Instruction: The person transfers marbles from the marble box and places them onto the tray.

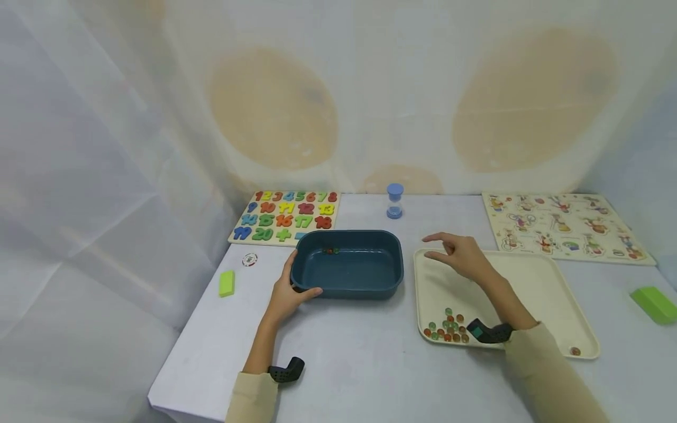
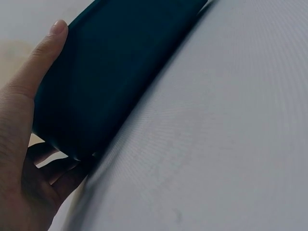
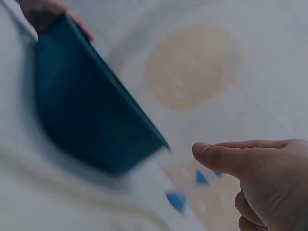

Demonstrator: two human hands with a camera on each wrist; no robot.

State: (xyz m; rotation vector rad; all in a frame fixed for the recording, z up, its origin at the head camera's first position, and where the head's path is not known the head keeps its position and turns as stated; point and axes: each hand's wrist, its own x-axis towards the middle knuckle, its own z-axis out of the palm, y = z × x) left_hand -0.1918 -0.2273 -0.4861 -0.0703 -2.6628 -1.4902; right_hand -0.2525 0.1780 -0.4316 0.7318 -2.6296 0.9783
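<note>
In the head view my left hand (image 1: 285,296) grips the left end of a dark teal rectangular basin (image 1: 346,292), thumb along its near side and fingers round the far corner. The left wrist view shows the thumb on the basin wall (image 2: 106,72) and fingertips at its lower edge. A few glass marbles (image 1: 330,251) lie inside the basin. My right hand (image 1: 462,257) hovers over the left edge of a cream tray (image 1: 508,282), thumb and index finger extended with a gap and nothing between them. Several red and green marbles (image 1: 448,329) gather in the tray's near left corner.
A lone marble (image 1: 575,351) sits in the tray's near right corner. Behind stand a number puzzle (image 1: 288,218), a blue sand timer (image 1: 394,201) and a picture puzzle (image 1: 568,226). Green blocks (image 1: 226,283) lie at both sides, with a round chip (image 1: 250,259) at left.
</note>
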